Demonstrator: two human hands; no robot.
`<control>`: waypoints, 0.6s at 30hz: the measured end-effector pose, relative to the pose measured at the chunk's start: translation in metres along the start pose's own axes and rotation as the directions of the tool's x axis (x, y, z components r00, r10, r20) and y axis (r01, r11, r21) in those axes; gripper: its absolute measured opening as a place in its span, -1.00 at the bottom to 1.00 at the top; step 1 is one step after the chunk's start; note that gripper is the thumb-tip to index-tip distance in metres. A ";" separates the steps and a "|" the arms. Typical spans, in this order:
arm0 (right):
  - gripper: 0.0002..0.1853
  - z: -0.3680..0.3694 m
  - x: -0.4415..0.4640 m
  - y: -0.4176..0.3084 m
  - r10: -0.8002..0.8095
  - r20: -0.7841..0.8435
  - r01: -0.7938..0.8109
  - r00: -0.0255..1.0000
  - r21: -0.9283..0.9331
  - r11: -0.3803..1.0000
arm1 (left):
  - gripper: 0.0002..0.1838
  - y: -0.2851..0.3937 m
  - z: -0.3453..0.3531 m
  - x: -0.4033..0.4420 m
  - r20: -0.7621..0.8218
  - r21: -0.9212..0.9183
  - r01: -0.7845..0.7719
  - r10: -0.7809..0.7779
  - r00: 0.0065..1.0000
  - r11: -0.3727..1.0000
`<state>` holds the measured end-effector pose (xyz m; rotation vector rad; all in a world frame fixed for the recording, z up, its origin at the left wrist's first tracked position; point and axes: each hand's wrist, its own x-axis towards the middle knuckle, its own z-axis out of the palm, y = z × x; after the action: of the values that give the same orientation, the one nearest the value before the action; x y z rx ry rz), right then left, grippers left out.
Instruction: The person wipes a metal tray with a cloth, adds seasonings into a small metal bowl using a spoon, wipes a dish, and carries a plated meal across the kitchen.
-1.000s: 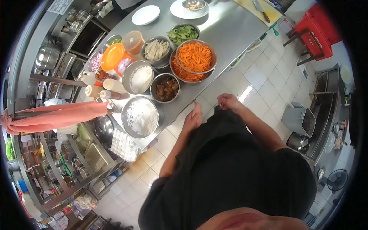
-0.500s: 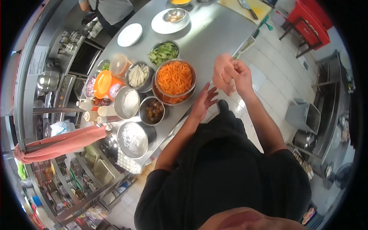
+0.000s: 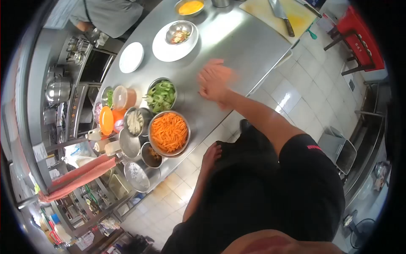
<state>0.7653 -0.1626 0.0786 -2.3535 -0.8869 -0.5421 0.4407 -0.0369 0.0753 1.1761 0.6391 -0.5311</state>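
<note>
My right hand (image 3: 213, 86), smeared by motion, presses a pink cloth (image 3: 229, 75) on the steel table (image 3: 249, 55). The fingers lie over the cloth, which shows around them. Low beside the dark apron hangs my left hand (image 3: 210, 155), away from the table edge; it holds nothing and its fingers are loosely apart. Left of the cloth stands a bowl of sliced green vegetable (image 3: 161, 96). Nearer to my body is a bowl of carrot strips (image 3: 169, 132). A white plate (image 3: 163, 50) bearing a small metal bowl (image 3: 174, 30) sits farther back.
A knife (image 3: 282, 16) lies on a cutting board (image 3: 258, 7) at the far end. Bowls, an orange lid (image 3: 106, 120) and bottles crowd the left edge. Another person (image 3: 112, 17) stands across the table. A red chair (image 3: 359, 42) is on the right.
My right hand has brought the cloth from beyond the table edge onto the tabletop. My left hand has dropped away from it toward my body. The view has shifted.
</note>
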 end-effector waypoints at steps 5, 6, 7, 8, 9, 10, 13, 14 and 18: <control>-0.53 -0.001 0.058 0.084 -0.066 0.107 0.061 0.992 0.042 0.997 | -0.39 -0.007 0.007 -0.002 -0.105 0.056 0.063 -0.057 0.993 0.996; -0.54 0.001 0.068 0.106 -0.062 0.067 0.059 0.996 0.045 0.997 | -0.39 -0.016 0.002 -0.001 -0.112 0.033 0.052 -0.048 0.993 0.998; -0.54 0.003 0.073 0.126 -0.056 0.027 0.055 0.998 0.045 0.997 | -0.39 -0.029 -0.006 0.000 -0.117 0.011 0.041 -0.040 0.992 0.999; -0.55 -0.004 0.076 0.142 0.050 0.054 -0.049 0.997 -0.017 0.999 | -0.38 -0.037 -0.010 0.003 -0.119 -0.013 0.031 -0.033 0.992 0.999; -0.56 -0.017 0.080 0.158 0.158 0.075 -0.152 0.985 -0.081 0.985 | -0.42 -0.038 -0.009 0.004 -0.136 -0.029 0.056 -0.059 0.989 0.998; -0.57 -0.033 0.085 0.172 0.262 0.091 -0.248 0.961 -0.146 0.958 | -0.45 -0.037 -0.008 0.005 -0.155 -0.048 0.078 -0.085 0.984 0.996; -0.57 -0.071 0.091 0.196 0.486 0.037 -0.451 0.873 -0.320 0.833 | -0.49 -0.042 -0.006 0.001 -0.197 -0.069 0.092 -0.104 0.975 0.993; -0.57 -0.076 0.088 0.204 0.515 -0.036 -0.491 0.857 -0.363 0.792 | -0.49 -0.044 -0.006 -0.002 -0.209 -0.069 0.086 -0.098 0.973 0.994; -0.52 -0.096 0.027 0.254 0.452 -0.407 -0.597 0.794 -0.378 0.708 | -0.48 -0.079 -0.022 0.002 -0.244 0.019 0.126 -0.117 0.963 0.992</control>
<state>0.9443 -0.3679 0.0751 -2.7099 0.1201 -0.9054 0.3840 -0.0397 0.0157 1.2506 0.9197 -0.5073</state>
